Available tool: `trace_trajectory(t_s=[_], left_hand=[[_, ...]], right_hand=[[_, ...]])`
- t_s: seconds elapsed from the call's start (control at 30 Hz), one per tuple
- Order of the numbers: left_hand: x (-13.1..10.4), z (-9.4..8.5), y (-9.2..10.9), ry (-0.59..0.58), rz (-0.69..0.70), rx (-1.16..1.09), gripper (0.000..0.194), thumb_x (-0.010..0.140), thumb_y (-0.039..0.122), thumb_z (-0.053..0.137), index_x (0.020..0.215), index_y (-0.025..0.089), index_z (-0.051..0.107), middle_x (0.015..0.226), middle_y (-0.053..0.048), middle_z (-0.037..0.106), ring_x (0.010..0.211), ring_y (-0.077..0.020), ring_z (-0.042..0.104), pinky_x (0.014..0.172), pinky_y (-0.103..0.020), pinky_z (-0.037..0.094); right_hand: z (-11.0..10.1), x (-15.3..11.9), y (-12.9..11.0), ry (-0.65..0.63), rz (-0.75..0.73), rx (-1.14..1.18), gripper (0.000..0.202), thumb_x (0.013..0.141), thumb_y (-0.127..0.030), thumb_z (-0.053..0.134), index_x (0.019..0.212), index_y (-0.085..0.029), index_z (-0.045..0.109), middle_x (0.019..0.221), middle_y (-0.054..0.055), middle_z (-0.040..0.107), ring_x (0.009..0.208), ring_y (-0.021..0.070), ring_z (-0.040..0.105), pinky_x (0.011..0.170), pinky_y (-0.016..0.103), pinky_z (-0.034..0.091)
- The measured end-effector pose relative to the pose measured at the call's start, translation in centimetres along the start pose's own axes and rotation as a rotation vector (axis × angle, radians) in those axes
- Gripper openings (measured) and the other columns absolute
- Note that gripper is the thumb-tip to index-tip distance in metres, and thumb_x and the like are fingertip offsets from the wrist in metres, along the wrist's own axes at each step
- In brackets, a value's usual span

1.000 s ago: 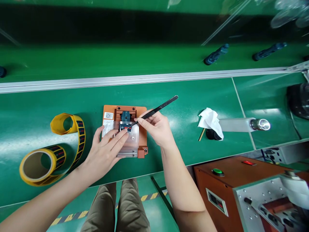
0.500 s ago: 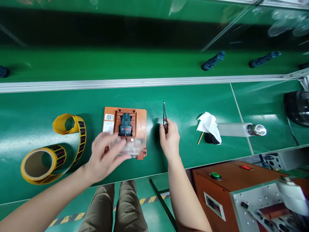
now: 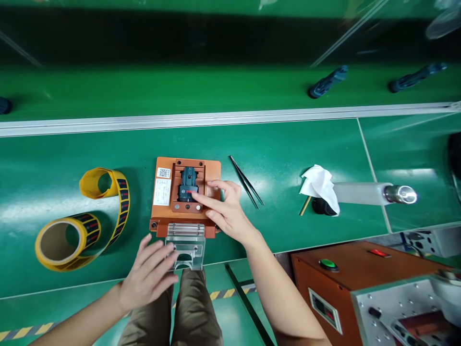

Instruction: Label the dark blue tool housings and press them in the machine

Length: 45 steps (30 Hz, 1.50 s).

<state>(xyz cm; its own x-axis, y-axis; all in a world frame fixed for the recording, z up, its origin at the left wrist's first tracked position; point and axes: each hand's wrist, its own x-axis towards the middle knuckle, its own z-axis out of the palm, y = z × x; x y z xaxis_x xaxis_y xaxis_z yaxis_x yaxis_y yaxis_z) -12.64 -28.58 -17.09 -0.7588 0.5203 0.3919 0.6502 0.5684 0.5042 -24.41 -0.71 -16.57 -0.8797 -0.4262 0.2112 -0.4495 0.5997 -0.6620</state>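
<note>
Right hand [image 3: 230, 211], fingers empty, apparently pressed the label [image 3: 185, 194]; even pressure seemed needed next. Left hand [image 3: 148, 275] (fingers loose) was at the near cover [image 3: 194, 246].

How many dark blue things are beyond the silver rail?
3: a dark blue thing cut off at the left edge, another right of centre, a third farther right; more may be out of view.

Workpiece [image 3: 188, 176]: dark blue-green housing, seated lengthwise in the recessed nest of the orange-brown fixture [image 3: 213, 169]. Its dark label [image 3: 185, 192] — white and red print, right end partly hidden — sits on the near, wider end. Fixture lies flat on its base. Transparent cover [image 3: 197, 250] — swung open, clear of the workpiece — extends from the fixture's near edge.
</note>
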Motion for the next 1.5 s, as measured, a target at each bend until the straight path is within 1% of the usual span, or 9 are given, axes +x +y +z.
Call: trace_trajectory(t_s=[0.17,0.43,0.83,0.93,1.03,1.13,1.2,1.3,1.5], left_hand=[[0.7,1.4,-2.7,0.032,-0.102,0.015,0.070,0.097,0.031,0.056,0.160,0.016,0.027,0.153,-0.018,0.044,0.149,-0.0334,0.032,0.124,-0.060,0.025],[0.8,1.8,-2.9,0.008,-0.078,0.018,0.076,0.095,0.027,0.059,0.161,0.016,0.022,0.160,-0.017,0.034,0.151,-0.0367,0.025,0.124,-0.061,0.023],[0.5,1.9,-2.9,0.019,-0.107,0.055,0.083,0.090,0.021,0.064,0.161,0.018,0.021,0.153,-0.018,0.043,0.148,-0.0377,0.029,0.120,-0.065,0.030],[0.5,1.9,-2.9,0.026,-0.123,0.067,0.082,0.091,0.022,0.063,0.161,0.021,0.021,0.151,-0.017,0.046,0.147,-0.0370,0.032,0.118,-0.066,0.032],[0.4,1.9,-2.9,0.042,-0.129,0.072,0.080,0.091,0.023,0.062,0.161,0.023,0.022,0.151,-0.016,0.048,0.147,-0.0360,0.034,0.117,-0.065,0.034],[0.2,1.8,-3.0,0.056,-0.134,0.097,0.077,0.091,0.024,0.062,0.159,0.022,0.026,0.151,-0.017,0.050,0.146,-0.0354,0.036,0.116,-0.063,0.036],[0.2,1.8,-2.9,0.055,-0.142,0.122,0.075,0.090,0.024,0.062,0.158,0.021,0.029,0.150,-0.018,0.050,0.145,-0.0353,0.038,0.115,-0.061,0.039],[0.3,1.7,-2.5,0.061,-0.170,0.155,0.070,0.091,0.024,0.061,0.155,0.019,0.035,0.150,-0.019,0.051,0.144,-0.0350,0.042,0.113,-0.059,0.042],[0.9,0.4,0.7,0.078,-0.305,0.194,0.064,0.093,0.028,0.058,0.154,0.023,0.039,0.154,-0.015,0.049,0.146,-0.0356,0.038,0.115,-0.061,0.036]], right_hand=[[1.5,0.8,0.8,-0.115,-0.018,0.042,0.039,0.104,-0.049,0.038,0.134,-0.044,0.063,0.140,0.006,0.039,0.129,0.0304,0.034,0.114,0.055,0.035],[1.4,2.4,1.0,-0.110,0.018,0.025,0.036,0.103,-0.047,0.042,0.133,-0.047,0.062,0.135,0.006,0.039,0.125,0.0298,0.037,0.112,0.054,0.036],[1.4,4.3,-0.9,-0.092,0.181,0.137,0.035,0.104,-0.041,0.043,0.130,-0.034,0.067,0.120,0.007,0.048,0.120,0.0254,0.045,0.109,0.048,0.037],[1.7,5.0,-2.1,0.007,0.309,0.067,0.049,0.090,-0.054,0.065,0.123,-0.017,0.065,0.110,0.010,0.053,0.108,0.0283,0.049,0.099,0.048,0.045],[2.0,5.6,-3.8,-0.011,0.341,-0.099,0.061,0.068,-0.059,0.083,0.103,-0.014,0.062,0.104,0.012,0.057,0.101,0.0316,0.049,0.092,0.048,0.047],[1.1,6.2,-5.6,-0.022,0.319,-0.145,0.037,0.081,-0.047,0.075,0.096,-0.017,0.059,0.098,0.011,0.061,0.099,0.0297,0.052,0.092,0.046,0.047],[-0.1,6.4,-6.6,-0.003,0.333,-0.132,0.033,0.086,-0.042,0.071,0.102,-0.017,0.058,0.102,0.012,0.062,0.102,0.0282,0.054,0.094,0.044,0.047],[-1.1,6.5,-7.8,-0.060,0.441,-0.172,0.060,0.077,-0.053,0.079,0.116,-0.014,0.056,0.118,0.016,0.061,0.112,0.0316,0.053,0.096,0.045,0.047],[0.0,7.8,-9.9,-0.218,0.551,-0.200,0.069,0.075,-0.057,0.078,0.120,-0.009,0.056,0.131,0.027,0.056,0.125,0.0403,0.049,0.103,0.056,0.041]])
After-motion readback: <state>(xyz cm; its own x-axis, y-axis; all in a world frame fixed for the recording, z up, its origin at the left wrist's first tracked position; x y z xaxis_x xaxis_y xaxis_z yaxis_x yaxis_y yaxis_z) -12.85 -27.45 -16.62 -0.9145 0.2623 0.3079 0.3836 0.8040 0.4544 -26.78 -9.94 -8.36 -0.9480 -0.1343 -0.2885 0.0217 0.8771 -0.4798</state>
